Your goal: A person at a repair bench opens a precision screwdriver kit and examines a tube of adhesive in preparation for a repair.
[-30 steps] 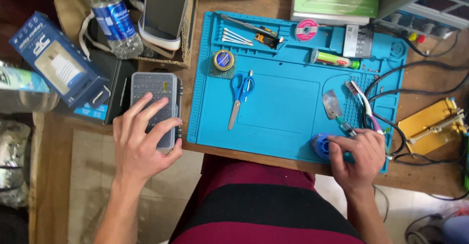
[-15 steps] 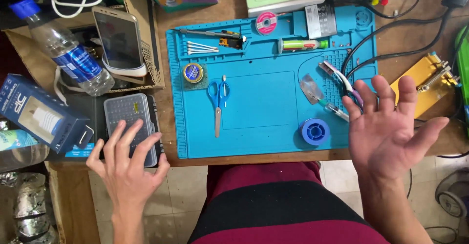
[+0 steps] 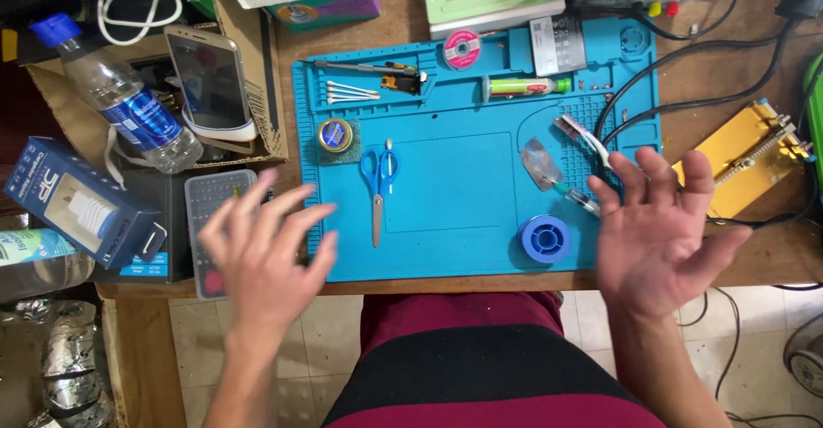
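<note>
at the far left a blue and white carton (image 3: 81,214) lies on its side near the table edge, with a clear plastic water bottle (image 3: 120,98) with a blue cap slanting above it. just right of the bottle a smartphone (image 3: 212,81) leans in a cardboard box (image 3: 261,93). below the phone a grey case of small bits (image 3: 214,222) sits on the table beside the mat.

the left hand (image 3: 261,252) hangs over the lower part of that case, blurred, fingers spread and slack, palm down, grasping nothing; whether it touches the case cannot be told.

next comes the blue work mat (image 3: 463,171). on its left part sit a round tin (image 3: 335,135), cotton swabs (image 3: 350,93) and a pair of blue-handled scissors (image 3: 377,183) lying closed, blades toward the person. along the top are a pink spool (image 3: 462,49) and a green tube (image 3: 525,87). toward the lower right of the mat stands a blue solder spool (image 3: 546,238), and above it a small magnifier (image 3: 542,160) and a toothbrush (image 3: 587,136).

the right hand (image 3: 660,235) hovers at the mat's right edge, palm up and open, fingers splayed, empty; the solder spool is just beside it to the left, apart from it. black cables (image 3: 694,68) run behind the fingers, and a yellow metal fixture (image 3: 746,149) lies further right on the wooden table (image 3: 771,256).
</note>
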